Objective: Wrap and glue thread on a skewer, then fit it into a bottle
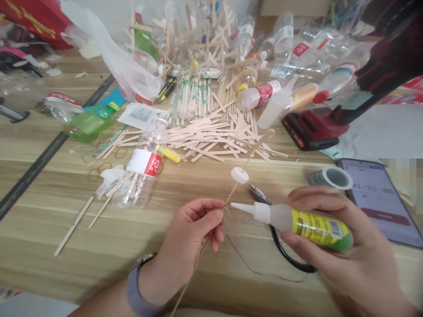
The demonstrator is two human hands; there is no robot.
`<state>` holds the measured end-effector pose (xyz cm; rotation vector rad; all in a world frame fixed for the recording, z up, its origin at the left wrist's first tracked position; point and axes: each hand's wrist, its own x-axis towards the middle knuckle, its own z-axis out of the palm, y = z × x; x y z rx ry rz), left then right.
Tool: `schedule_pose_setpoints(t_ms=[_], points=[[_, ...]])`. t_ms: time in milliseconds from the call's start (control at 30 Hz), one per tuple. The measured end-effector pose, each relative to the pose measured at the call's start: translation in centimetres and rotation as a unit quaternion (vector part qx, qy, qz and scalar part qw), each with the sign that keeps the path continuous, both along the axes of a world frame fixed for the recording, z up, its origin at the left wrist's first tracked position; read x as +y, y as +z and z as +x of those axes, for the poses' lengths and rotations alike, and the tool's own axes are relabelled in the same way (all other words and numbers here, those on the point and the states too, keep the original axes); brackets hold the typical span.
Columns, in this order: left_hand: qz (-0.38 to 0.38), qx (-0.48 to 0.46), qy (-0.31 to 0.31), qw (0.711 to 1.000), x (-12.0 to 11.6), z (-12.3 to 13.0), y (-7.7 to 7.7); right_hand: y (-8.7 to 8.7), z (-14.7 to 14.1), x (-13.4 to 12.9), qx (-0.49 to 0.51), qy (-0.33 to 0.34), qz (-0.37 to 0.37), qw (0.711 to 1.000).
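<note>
My left hand (198, 229) pinches a thin wooden stick (232, 193) at a spot wound with green thread (225, 206). The stick slants from lower left to upper right. A white round cap (239, 175) sits around it above my fingers, and a flat craft stick (263, 138) shows at its top end. My right hand (343, 242) is wrapped round a glue bottle (313, 226) with a yellow label, held on its side. Its white nozzle (243, 207) points left, close to the thread. A loose thread (246, 262) trails over the table to the right.
Black-handled scissors (280, 246) lie beneath the glue bottle. A phone (380, 193) and a tape roll (333, 178) are at right, a red power tool (313, 127) behind. Craft sticks (205, 141) are piled mid-table. A clear bottle (132, 189) stands left; several bottles crowd the back.
</note>
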<state>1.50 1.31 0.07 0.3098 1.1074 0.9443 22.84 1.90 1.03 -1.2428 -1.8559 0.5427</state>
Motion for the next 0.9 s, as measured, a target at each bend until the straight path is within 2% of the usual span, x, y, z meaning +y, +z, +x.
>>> schedule_pose_setpoints(t_ms=[333,900], points=[[-0.003,0.005,-0.004,1.0,-0.08,0.11,0.26,-0.02,-0.29,-0.39,-0.045,0.018,0.018,0.999],[-0.006,0.009,-0.011,1.0,-0.07,0.14,0.18,0.01,-0.35,-0.17,-0.062,0.026,0.028,0.997]])
